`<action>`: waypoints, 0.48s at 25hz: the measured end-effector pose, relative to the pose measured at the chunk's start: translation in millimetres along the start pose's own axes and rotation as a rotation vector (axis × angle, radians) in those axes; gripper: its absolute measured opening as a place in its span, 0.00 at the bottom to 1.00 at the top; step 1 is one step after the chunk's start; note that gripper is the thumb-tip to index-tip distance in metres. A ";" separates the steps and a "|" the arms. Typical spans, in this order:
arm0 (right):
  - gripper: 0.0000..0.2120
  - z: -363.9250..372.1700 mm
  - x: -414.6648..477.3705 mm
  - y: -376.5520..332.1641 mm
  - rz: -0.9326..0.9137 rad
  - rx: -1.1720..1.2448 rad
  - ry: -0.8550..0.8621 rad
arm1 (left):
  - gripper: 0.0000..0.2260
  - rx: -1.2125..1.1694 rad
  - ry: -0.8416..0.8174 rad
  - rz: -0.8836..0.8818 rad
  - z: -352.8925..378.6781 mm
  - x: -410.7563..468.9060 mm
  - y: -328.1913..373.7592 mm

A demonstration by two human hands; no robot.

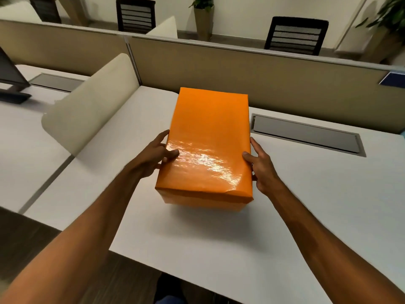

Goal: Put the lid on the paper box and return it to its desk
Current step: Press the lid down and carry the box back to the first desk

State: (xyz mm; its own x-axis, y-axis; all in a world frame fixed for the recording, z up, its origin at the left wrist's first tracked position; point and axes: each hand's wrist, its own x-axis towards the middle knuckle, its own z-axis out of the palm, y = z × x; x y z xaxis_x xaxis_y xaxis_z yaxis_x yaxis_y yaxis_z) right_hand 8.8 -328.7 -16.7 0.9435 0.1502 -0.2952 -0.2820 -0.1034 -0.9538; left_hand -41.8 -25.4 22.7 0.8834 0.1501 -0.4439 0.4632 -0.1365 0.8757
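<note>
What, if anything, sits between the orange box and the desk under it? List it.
Nothing visible. The orange box, lid on, is held at its sides by the left hand and right hand over bare white desk; the grey cable tray lies off to its right.

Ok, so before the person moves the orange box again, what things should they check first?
1. Lid on the orange box: looks seated flat, ok.
2. Left hand on the box's left side, thumb on top: ok.
3. Right hand on the right side: ok.
4. Box fully resting on the white desk: cannot tell, a shadow lies under its near end.
5. Room around the box: the divider and the grey cable cover stand apart from it, ok.
6. Lid corner nearest the right hand: slightly wrinkled, not ok.
</note>
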 end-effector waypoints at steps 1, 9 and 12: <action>0.26 16.9 7.7 -1.5 -0.006 0.008 0.003 | 0.35 -0.002 0.020 -0.003 -14.4 7.6 -0.2; 0.27 153.5 90.4 -24.7 0.023 0.071 0.029 | 0.34 0.011 0.045 -0.019 -157.8 99.3 10.4; 0.27 205.1 129.3 -41.1 0.037 0.063 0.041 | 0.35 0.045 0.049 -0.037 -212.2 140.4 21.7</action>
State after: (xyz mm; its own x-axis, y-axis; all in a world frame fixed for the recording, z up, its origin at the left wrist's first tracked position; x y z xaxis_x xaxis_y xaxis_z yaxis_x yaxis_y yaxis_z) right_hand 106.8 -103.4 -27.0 0.9383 0.1073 -0.3288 -0.3256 -0.0463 -0.9444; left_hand 77.2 200.5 19.7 0.8618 0.2038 -0.4645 0.4988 -0.1742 0.8490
